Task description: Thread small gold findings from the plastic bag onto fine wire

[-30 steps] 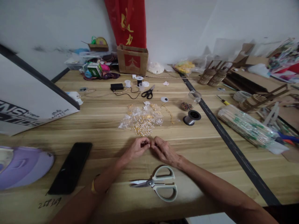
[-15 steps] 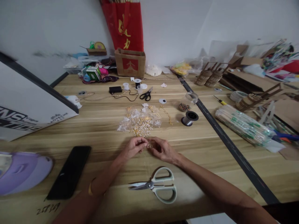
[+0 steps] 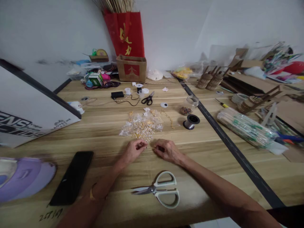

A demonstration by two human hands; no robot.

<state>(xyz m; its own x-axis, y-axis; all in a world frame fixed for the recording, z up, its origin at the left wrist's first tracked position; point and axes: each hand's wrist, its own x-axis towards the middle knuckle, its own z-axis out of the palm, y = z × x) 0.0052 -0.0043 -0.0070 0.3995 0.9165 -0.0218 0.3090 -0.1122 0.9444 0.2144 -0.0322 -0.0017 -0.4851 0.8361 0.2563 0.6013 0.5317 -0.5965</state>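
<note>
My left hand (image 3: 135,151) is closed in a pinch, thumb against forefinger, at the near edge of a pile of small gold and clear beads (image 3: 145,128). Facing it, my right hand (image 3: 168,151) has its fingers curled together. A fine thread with tiny shiny pieces stretches across the small gap between the fingertips; its details are too small to make out. Faint strands trail from there toward the white-handled scissors (image 3: 166,190), which lie partly open on the table in front of me. Small clear bags (image 3: 127,128) lie among the beads.
A gold chain (image 3: 171,119), a wire spool (image 3: 191,121) and a jar of beads (image 3: 186,109) stand beyond my right hand. Black scissors (image 3: 148,98) lie farther back. At left are a black phone (image 3: 72,178) and a purple visor (image 3: 28,177). Wrapped sticks (image 3: 247,126) lie right.
My hands have drawn apart slightly, opening a small gap at the fingertips where they were nearly touching. The view has tilted up a little.
</note>
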